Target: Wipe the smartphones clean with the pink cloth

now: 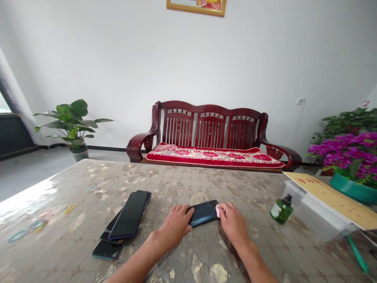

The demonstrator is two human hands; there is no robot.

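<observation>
A dark phone (204, 212) lies back-up on the patterned table (182, 177), between my two hands. My left hand (175, 228) rests on its near left end, fingers curled over the edge and holding it down. My right hand (232, 222) is closed on a small pink cloth or wipe (218, 211), which it presses against the phone's right end. To the left, several dark phones (126, 220) lie in a loose stack.
A small green bottle (282, 209) stands right of my hands, next to a clear plastic box (315, 214) with a yellow board (335, 198) on it. Coloured rubber bands (38, 225) lie at the far left. A flower pot (352, 188) stands at the right. Beyond the table is a red wooden bench (212, 137).
</observation>
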